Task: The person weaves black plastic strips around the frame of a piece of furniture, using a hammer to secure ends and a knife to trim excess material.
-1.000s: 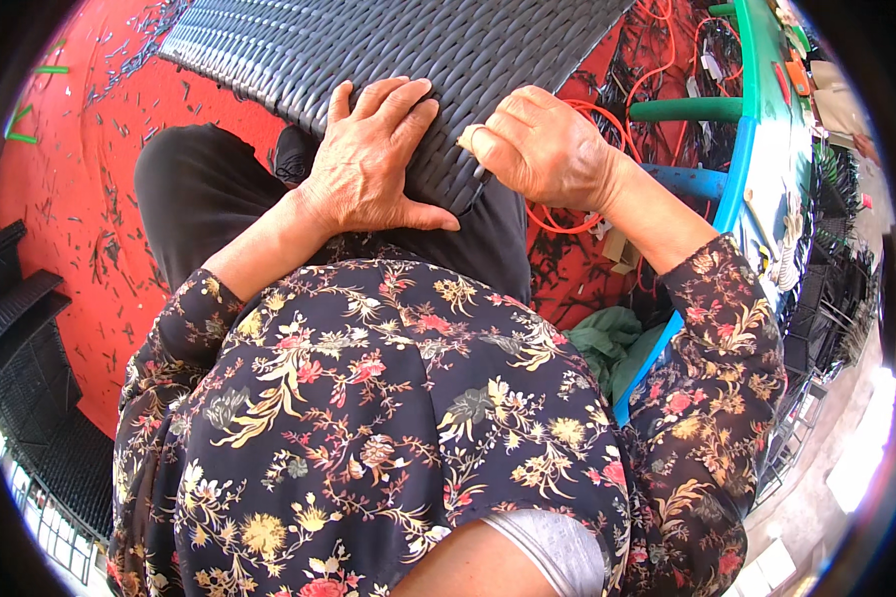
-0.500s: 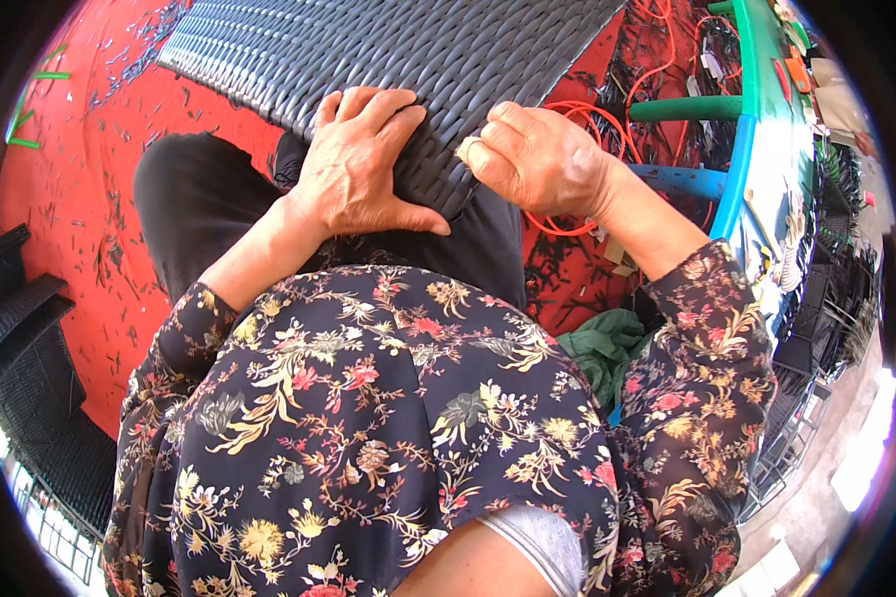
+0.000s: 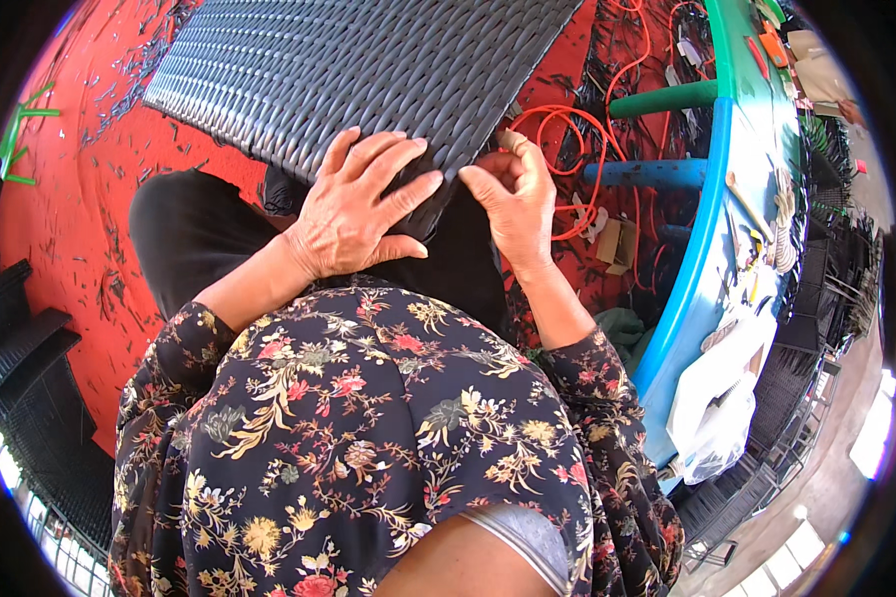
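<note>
A dark grey woven rattan-like furniture piece [image 3: 368, 80] lies before me, its near corner over my lap. My left hand [image 3: 353, 209] rests on that corner with fingers spread and the thumb pointing right along the near side. Just right of the corner is my right hand [image 3: 520, 204], its fingers curled in and the thumb tip against the woven edge. Whatever may be pinched in it is too small or hidden to make out. A tan wrap covers one of its fingertips.
Red floor covering [image 3: 80, 289] with scattered dark strips spreads around me. To the right stand a green and blue curved frame [image 3: 707, 219], orange-red tubing [image 3: 607, 149] and a small cardboard box [image 3: 619, 247]. Black woven pieces [image 3: 30, 398] are at left, a green stool [image 3: 15, 139] farther off.
My right hand has come down from a raised fist to the woven edge, thumb now against it. The left hand has shifted slightly down. The view has turned, showing more of the blue frame.
</note>
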Available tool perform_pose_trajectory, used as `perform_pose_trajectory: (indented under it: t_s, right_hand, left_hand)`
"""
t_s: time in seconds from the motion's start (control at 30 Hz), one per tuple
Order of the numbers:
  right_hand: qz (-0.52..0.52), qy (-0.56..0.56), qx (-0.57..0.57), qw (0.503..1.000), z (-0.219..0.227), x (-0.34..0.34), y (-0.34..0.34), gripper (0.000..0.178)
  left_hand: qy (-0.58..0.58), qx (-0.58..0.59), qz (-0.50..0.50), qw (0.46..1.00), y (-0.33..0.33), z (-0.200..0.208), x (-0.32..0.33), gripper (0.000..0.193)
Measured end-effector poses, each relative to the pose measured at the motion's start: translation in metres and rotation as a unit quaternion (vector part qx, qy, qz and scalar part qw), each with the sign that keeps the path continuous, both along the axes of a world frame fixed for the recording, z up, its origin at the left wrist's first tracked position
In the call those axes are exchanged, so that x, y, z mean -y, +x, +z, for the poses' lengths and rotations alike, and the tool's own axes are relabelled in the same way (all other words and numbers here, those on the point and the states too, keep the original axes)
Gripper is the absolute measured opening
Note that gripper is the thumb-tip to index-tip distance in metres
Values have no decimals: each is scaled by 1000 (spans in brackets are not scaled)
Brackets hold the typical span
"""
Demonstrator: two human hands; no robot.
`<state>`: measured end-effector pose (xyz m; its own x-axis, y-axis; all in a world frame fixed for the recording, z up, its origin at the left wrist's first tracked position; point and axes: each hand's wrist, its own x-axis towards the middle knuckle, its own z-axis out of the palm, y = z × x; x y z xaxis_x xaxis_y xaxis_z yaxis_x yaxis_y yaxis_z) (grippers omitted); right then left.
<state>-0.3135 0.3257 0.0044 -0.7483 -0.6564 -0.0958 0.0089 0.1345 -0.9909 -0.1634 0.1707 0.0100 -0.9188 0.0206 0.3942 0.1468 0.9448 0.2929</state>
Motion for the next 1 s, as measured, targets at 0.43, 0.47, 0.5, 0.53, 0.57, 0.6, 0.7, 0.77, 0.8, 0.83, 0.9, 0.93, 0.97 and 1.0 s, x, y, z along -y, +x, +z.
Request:
perform_pose_trajectory:
  t_s: [0.43, 0.47, 0.5, 0.53, 0.57, 0.6, 0.7, 0.77, 0.8, 0.83, 0.9, 0.93, 0.97, 1.0]
  right_hand:
    - [60, 32, 73, 995, 7, 8, -5, 35]
    - [47, 21, 64, 997, 6, 9, -1, 31]
    - [35, 8, 56, 998, 5, 10, -1, 28]
    - [27, -3, 63, 998, 4, 10, 1, 26]
    - [10, 13, 36, 999, 3, 11, 0, 25]
    - [-4, 11, 25, 1000, 2, 12, 0, 25]
    - [-1, 24, 60, 998, 1, 14, -7, 30]
    - [-1, -1, 122, 992, 2, 14, -12, 37]
    - [10, 12, 99, 995, 2, 15, -13, 40]
    - [13, 19, 111, 994, 2, 15, -14, 38]
    - [22, 31, 150, 988, 2, 15, -17, 35]
    - [23, 36, 164, 985, 2, 16, -21, 36]
    - [13, 65, 130, 989, 2, 17, -24, 40]
    - [16, 78, 96, 992, 0, 20, -29, 44]
  left_hand:
    - [-3, 66, -5, 998, -10, 5, -5, 69]
    - [-2, 69, -3, 998, -11, 5, -5, 69]
    - [-3, 64, -1, 998, -13, 6, -6, 68]
    - [-5, 57, 2, 998, -15, 7, -6, 68]
    - [-11, 55, 2, 998, -16, 9, -7, 68]
    - [-7, 55, -3, 998, -18, 11, -6, 70]
    - [-12, 76, -6, 997, -22, 16, -5, 73]
    - [-9, 90, -13, 996, -26, 18, -4, 79]
    - [-16, 97, -15, 995, -28, 18, -3, 80]
    - [-23, 96, -16, 995, -29, 18, -2, 81]
    - [-26, 121, -38, 992, -33, 18, -2, 87]
    - [-18, 128, -46, 991, -35, 17, -1, 89]
    - [-12, 133, -55, 990, -36, 17, -1, 90]
    - [-6, 141, -50, 989, -36, 17, 0, 92]
